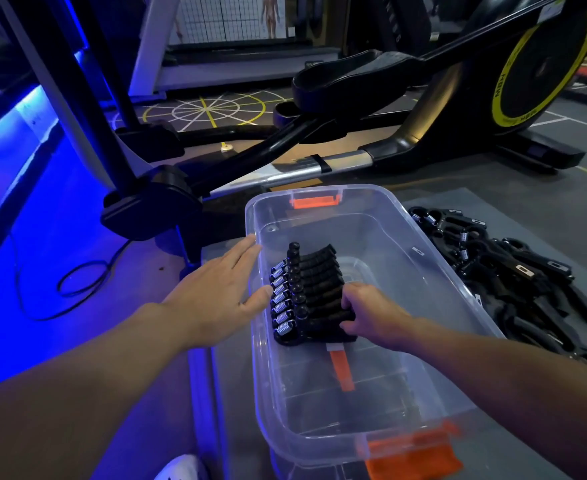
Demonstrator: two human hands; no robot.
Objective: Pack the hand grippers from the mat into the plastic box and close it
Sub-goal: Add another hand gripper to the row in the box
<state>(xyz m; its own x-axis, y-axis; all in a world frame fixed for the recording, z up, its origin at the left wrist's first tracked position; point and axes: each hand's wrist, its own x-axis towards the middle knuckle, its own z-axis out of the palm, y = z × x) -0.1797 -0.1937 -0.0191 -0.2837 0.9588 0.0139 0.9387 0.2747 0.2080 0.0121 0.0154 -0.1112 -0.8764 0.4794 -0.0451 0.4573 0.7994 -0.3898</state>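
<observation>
In the head view, my left hand (223, 292) is flat and loose, touching the plastic box (319, 441) wall at 9 o'clock. My right hand (371, 317) grabs the row of hand grippers (306, 292) inside the box. The pile of grippers (527, 282) sits on the mat (458, 202) at 3 o'clock.

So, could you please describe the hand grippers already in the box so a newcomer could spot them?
Find the clear plastic box with orange latches on the grey floor mat. Inside, near its left wall, the right hand grips a row of black hand grippers. Unlike the loose pile of grippers on the mat outside, they stand neatly lined up, silver springs leftward.
</observation>
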